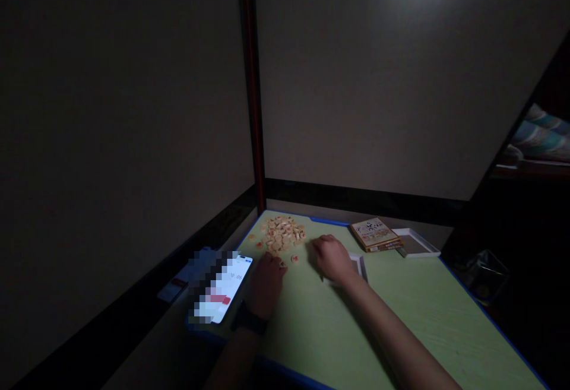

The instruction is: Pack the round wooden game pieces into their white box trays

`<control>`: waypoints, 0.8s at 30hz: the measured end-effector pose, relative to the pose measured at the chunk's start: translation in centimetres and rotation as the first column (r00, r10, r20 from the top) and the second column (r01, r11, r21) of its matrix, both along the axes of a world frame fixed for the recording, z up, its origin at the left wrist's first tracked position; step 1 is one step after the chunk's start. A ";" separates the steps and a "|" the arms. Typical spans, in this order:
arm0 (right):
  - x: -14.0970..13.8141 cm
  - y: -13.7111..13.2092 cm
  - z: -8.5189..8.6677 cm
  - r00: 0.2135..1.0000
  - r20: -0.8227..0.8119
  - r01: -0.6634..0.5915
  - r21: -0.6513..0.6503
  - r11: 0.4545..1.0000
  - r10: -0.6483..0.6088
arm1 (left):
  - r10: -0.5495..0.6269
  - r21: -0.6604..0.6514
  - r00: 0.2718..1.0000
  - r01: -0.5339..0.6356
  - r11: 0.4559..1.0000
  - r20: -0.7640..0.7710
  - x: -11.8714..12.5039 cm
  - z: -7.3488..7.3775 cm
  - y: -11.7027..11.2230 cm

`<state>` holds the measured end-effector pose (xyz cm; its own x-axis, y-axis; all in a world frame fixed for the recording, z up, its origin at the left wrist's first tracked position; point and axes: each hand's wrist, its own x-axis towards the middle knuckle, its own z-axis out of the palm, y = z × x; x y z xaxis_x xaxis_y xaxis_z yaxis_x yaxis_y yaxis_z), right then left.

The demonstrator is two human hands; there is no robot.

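Pale-green, blue-edged table (445, 313): near its far-left corner lies a heap of round, wood-coloured pieces (282, 235), just beyond the left hand (267, 283), nearer than the curled right hand (333, 259); whether either grips a piece, I cannot tell.

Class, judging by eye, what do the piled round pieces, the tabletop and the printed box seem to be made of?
Round pieces: probably wood, perhaps plastic, finish unclear; pale tan with red and dark marks.
Tabletop: perhaps laminate, smooth-looking; pale green with faint streaks.
Printed box: likely cardboard, printed paper finish; flat, straight-edged, decorated cover.
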<state>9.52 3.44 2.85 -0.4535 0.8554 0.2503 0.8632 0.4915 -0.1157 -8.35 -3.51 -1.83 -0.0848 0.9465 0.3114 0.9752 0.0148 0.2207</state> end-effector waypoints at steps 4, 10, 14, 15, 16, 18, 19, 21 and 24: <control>4.3 0.6 -0.1 0.999 -0.022 0.039 0.024 0.999 -0.039 | 0.017 0.031 1.000 -0.017 0.999 -0.014 0.0 -0.1 -0.1; 9.9 1.1 -3.2 0.975 -0.199 0.110 0.043 0.993 -0.100 | -0.021 0.030 1.000 0.020 0.999 0.006 0.6 0.6 -0.4; 11.1 0.7 -5.0 0.947 -0.322 0.021 0.021 1.000 -0.013 | -0.082 0.098 0.997 0.083 0.992 -0.014 1.8 1.8 0.3; 11.2 0.6 -5.3 0.936 -0.352 -0.002 0.016 1.000 0.008 | -0.097 0.108 0.995 0.099 0.989 -0.025 2.0 2.1 0.7; 11.3 0.5 -5.5 0.925 -0.380 -0.014 0.013 1.000 0.018 | -0.111 0.115 0.993 0.114 0.987 -0.031 2.1 2.5 1.3; 11.4 0.4 -6.0 0.903 -0.430 -0.012 0.001 1.000 0.011 | -0.128 0.134 0.992 0.129 0.982 -0.014 2.0 3.0 2.9; 11.5 0.3 -6.1 0.892 -0.453 -0.003 -0.009 1.000 -0.001 | -0.134 0.150 0.991 0.132 0.980 0.004 1.8 3.2 3.9; 11.4 0.1 -6.2 0.875 -0.483 -0.002 -0.037 0.999 -0.016 | -0.135 0.208 0.987 0.114 0.971 0.091 1.3 3.3 6.0; 10.8 -0.6 -6.0 0.872 -0.489 -0.059 -0.062 0.996 0.021 | -0.162 0.240 0.964 0.110 0.964 0.209 0.6 3.0 8.3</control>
<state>20.31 2.88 -3.17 -0.3242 0.8634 0.3865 0.6676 0.4983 -0.5532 -7.79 4.74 1.17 -0.0524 0.8615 0.5050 0.8891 -0.1899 0.4164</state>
